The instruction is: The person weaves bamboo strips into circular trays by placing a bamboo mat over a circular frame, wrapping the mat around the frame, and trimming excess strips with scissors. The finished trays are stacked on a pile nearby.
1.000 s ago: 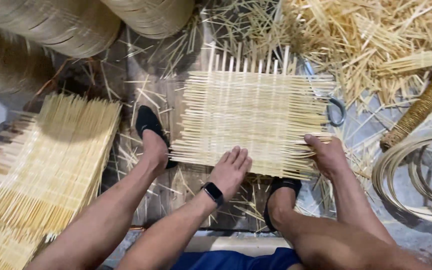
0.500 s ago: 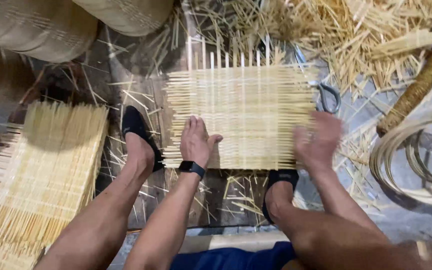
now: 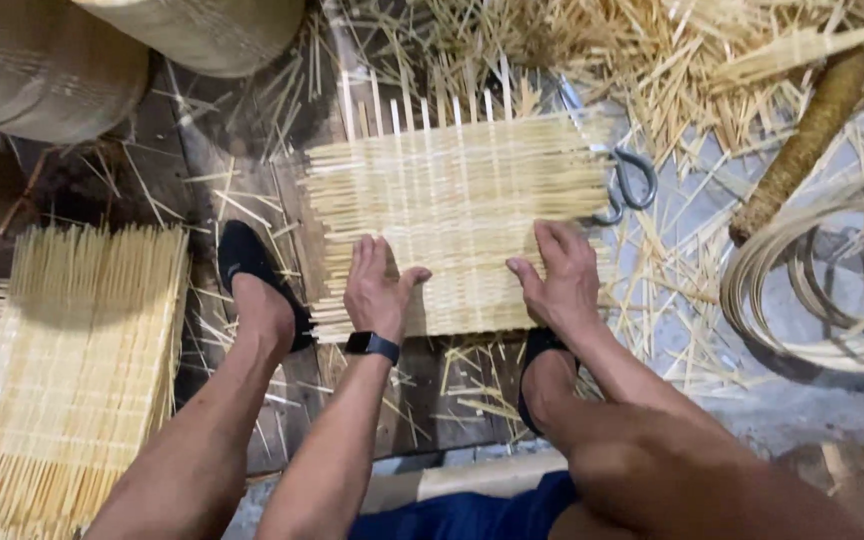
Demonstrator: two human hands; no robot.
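Both hands lie flat, palms down, grip open, on a woven bamboo mat (image 3: 457, 215) on the floor: left hand (image 3: 377, 288) at its near-left edge, right hand (image 3: 557, 275) near-right, fingers spread forward.

You were in a bamboo-weaving workshop, working low on the floor. Split strips and offcuts (image 3: 672, 70) littered the ground, a finished woven mat (image 3: 62, 370) lay to one side, coiled bamboo bands (image 3: 832, 290) to the other. Large woven baskets (image 3: 42, 70) stood at the back, and scissors (image 3: 627, 185) rested beside the half-made mat (image 3: 452, 200).
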